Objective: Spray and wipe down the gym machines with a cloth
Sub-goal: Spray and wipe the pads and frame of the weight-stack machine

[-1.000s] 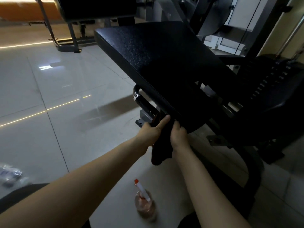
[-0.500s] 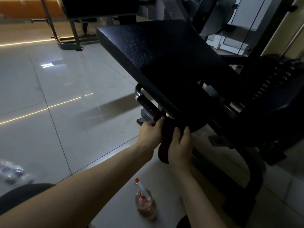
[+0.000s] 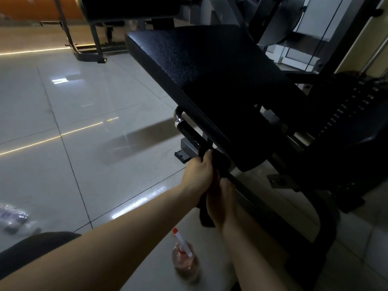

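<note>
In the head view the wiping step is in hand: both hands work a dark cloth [image 3: 204,218] round the black handle [image 3: 186,131] that runs under the padded bench [image 3: 199,70], centre of the frame. The left hand [image 3: 199,171] has its fingers curled round the cloth where it wraps the handle. Just below, the right hand [image 3: 220,203] seems clamped on the cloth's lower part, a tail hanging beside its wrist. The spray bottle [image 3: 184,257] stands untouched on the floor [image 3: 84,164], bottom centre. The next move likely calls for sliding the cloth up toward the chrome bend, wrap kept tight
</note>
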Motion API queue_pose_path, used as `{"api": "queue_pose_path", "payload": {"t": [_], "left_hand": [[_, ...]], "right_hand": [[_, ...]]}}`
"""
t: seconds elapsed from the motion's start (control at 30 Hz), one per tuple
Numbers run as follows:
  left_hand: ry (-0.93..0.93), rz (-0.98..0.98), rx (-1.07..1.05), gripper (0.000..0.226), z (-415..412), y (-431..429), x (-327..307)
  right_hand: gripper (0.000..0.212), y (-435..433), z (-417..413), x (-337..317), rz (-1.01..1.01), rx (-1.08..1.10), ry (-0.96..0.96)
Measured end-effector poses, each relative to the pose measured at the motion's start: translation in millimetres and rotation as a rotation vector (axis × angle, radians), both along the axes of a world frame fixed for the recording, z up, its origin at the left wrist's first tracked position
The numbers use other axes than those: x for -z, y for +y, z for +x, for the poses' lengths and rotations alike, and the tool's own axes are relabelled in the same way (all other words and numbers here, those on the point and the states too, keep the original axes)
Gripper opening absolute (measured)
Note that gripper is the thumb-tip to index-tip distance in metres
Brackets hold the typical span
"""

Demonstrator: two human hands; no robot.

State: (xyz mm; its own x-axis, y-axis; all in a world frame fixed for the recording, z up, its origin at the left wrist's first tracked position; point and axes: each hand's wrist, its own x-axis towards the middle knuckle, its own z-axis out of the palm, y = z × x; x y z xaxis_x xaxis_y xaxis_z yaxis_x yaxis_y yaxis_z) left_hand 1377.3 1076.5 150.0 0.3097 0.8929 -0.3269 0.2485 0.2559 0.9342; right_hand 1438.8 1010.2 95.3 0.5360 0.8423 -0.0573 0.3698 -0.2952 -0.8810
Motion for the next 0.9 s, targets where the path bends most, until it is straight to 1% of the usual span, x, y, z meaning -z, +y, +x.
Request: {"api": "queue_pose_path", "payload": {"t": [0.07, 0.1, 0.17, 0.2, 0.27, 0.33, 0.37, 0.43, 0.47, 0.5, 0.57, 0.6, 0.67, 0.7, 0.77, 0.83, 0.9], "left_hand": [[0.080, 0.061, 0.049, 0.055, -2, 1, 1], [0.087, 0.056, 0.071, 0.054, -3, 1, 1], [0.050, 0.008, 0.111, 0.049, -4, 1, 1], [0.027, -0.019, 0.124, 0.047, -5, 2, 1], [-0.023, -0.070, 0.140, 0.046, -5, 3, -2], [-0.058, -0.100, 0.144, 0.047, -5, 4, -2], [-0.061, -0.097, 0.140, 0.048, -6, 4, -2], [-0.069, -0.089, 0.132, 0.051, -7, 4, 0], [-0.072, -0.090, 0.127, 0.053, -8, 5, 1], [-0.067, -0.088, 0.128, 0.055, -9, 5, 0], [-0.034, -0.064, 0.130, 0.060, -9, 5, 1], [-0.011, -0.047, 0.135, 0.062, -9, 4, 1], [0.001, -0.043, 0.163, 0.062, -8, 2, 0], [-0.009, -0.052, 0.183, 0.061, -8, 0, -2], [-0.016, -0.054, 0.205, 0.057, -8, -3, -5], [-0.013, -0.046, 0.219, 0.057, -8, -6, -4], [0.019, -0.011, 0.205, 0.056, -6, -6, -3]], "right_hand": [[0.013, 0, 2, 5, -0.042, 0.002, -0.099], [0.012, 0, 4, 4, -0.052, 0.007, -0.094], [0.012, -5, 7, -5, -0.033, 0.038, -0.030], [0.015, -9, 9, -10, 0.005, 0.068, 0.033], [0.027, -13, 12, -21, 0.102, 0.076, 0.168], [0.038, -12, 15, -32, 0.177, 0.033, 0.249], [0.039, -8, 15, -36, 0.192, -0.001, 0.278], [0.033, 2, 15, -39, 0.193, -0.037, 0.299], [0.028, 7, 13, -39, 0.187, -0.009, 0.261], [0.031, 11, 11, -38, 0.175, 0.041, 0.178], [0.045, 18, 12, -40, 0.113, 0.151, -0.008], [0.049, 20, 15, -40, 0.033, 0.176, -0.125], [0.049, 21, 23, -44, -0.098, 0.151, -0.202], [0.048, 24, 29, -43, -0.140, 0.142, -0.181], [0.049, 22, 33, -48, -0.147, 0.123, -0.007], [0.053, 16, 28, -49, -0.072, 0.183, 0.100], [0.048, 5, 14, -45, 0.013, 0.160, 0.153]]}}
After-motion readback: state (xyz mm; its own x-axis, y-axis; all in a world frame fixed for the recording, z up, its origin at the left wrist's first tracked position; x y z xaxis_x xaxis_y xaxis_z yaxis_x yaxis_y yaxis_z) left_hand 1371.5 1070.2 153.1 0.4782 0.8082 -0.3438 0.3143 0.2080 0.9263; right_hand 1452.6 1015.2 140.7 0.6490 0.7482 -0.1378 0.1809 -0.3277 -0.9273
